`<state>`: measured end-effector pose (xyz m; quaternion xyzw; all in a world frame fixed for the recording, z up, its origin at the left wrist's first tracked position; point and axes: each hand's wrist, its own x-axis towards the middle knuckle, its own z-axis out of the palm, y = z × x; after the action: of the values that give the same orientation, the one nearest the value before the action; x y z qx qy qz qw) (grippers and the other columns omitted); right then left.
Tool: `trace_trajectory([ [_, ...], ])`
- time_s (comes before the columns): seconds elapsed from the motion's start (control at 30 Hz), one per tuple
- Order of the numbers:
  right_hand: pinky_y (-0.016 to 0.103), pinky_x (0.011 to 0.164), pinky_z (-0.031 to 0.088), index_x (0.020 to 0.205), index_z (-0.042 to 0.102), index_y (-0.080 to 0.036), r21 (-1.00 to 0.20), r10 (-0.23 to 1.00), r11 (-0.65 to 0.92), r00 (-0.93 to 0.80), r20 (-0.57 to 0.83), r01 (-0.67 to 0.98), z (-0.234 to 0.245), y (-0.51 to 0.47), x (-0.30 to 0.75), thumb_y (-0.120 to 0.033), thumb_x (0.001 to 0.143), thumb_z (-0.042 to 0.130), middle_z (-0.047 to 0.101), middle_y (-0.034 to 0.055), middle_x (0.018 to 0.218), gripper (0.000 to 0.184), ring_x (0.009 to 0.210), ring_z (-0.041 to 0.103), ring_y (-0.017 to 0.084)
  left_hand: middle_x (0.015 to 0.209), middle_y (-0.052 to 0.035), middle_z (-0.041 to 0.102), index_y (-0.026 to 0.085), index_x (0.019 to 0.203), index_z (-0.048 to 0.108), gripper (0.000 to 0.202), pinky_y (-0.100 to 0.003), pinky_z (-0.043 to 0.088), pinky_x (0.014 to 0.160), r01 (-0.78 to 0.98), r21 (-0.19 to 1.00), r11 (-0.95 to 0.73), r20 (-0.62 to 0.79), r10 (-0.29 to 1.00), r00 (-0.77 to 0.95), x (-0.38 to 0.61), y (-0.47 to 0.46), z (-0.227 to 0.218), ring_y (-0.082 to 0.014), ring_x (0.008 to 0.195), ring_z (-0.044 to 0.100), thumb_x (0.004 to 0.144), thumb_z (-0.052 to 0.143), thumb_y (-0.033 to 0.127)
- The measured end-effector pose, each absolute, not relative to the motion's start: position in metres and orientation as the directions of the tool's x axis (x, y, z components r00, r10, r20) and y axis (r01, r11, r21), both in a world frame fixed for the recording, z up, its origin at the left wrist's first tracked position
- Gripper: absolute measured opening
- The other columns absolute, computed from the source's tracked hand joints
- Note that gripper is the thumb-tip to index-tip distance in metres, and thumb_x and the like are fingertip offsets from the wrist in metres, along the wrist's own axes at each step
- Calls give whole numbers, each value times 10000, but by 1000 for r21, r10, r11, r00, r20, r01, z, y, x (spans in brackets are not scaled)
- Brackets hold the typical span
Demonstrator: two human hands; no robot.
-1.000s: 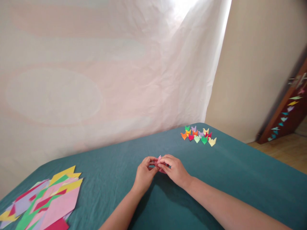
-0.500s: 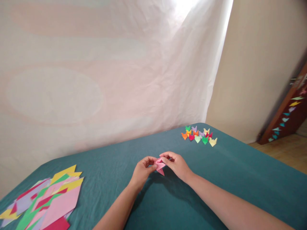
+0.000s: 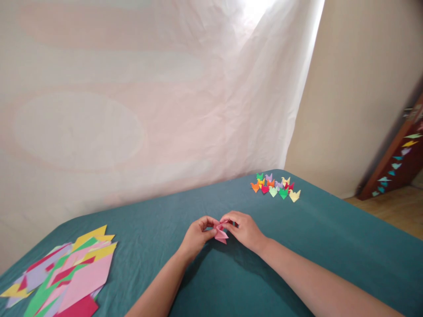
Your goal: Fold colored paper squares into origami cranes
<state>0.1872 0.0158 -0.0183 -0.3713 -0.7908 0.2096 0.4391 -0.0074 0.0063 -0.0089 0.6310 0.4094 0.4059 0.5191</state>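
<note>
A small piece of folded pink paper (image 3: 221, 235) is held up just above the green tablecloth, in front of me. My left hand (image 3: 198, 236) pinches its left side between thumb and fingers. From the other side, my right hand (image 3: 243, 228) has its thumb and forefinger closed on the upper right edge of the paper. Pointed flaps hang below the fingertips. Fingers cover part of the folds, so the full shape is hidden.
Several small folded paper birds (image 3: 272, 191) in mixed colours stand grouped at the table's far right. Loose coloured paper sheets (image 3: 86, 281) lie piled at the left. A pale cloth (image 3: 185, 119) hangs behind the green table (image 3: 148, 246). Paper birds hang along a brown door (image 3: 393, 176).
My right thumb and forefinger have shifted to the paper's upper edge. The pink paper has turned, and its lower flaps now point more to the right. The view has shifted slightly.
</note>
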Motion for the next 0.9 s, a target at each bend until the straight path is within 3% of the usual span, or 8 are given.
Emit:
trace_trajectory([
  [0.2,242,752,412,865,662,-232,-602,753,657,-359,551,454,-21,13,187,-186,850,576,660,2,847,99,805,592,142,870,-74,673,125,883,646,199,-287,477,776,89,990,-112,73,930,360,-8,7,-9,-169,776,626,691,661,172],
  [0.33,231,684,407,816,642,-212,-585,766,638,-337,547,501,-20,13,185,-180,817,610,646,-6,776,46,732,581,136,863,-71,684,131,883,663,182,-279,482,762,217,958,-186,110,941,319,-6,5,-3,-179,796,632,719,606,187],
  [0.5,228,670,403,802,625,-204,-561,761,640,-333,557,525,-19,9,182,-151,819,582,646,0,766,70,710,583,134,819,-45,692,175,840,688,164,-258,473,693,488,811,-323,237,943,232,2,-3,2,-176,749,633,777,564,263],
  [0.67,232,680,405,792,622,-203,-554,757,646,-346,554,526,-19,6,180,-141,810,578,648,6,777,78,728,582,140,803,-21,692,211,812,691,177,-250,443,732,626,650,-431,320,902,288,6,-7,1,-169,781,622,792,517,188],
  [0.9,262,752,430,911,648,-211,-644,755,656,-341,560,394,-18,9,181,-157,877,486,648,30,858,174,810,590,151,822,-43,677,191,686,669,150,-254,439,723,560,727,-399,315,917,244,0,-1,-3,-182,804,604,769,546,213],
])
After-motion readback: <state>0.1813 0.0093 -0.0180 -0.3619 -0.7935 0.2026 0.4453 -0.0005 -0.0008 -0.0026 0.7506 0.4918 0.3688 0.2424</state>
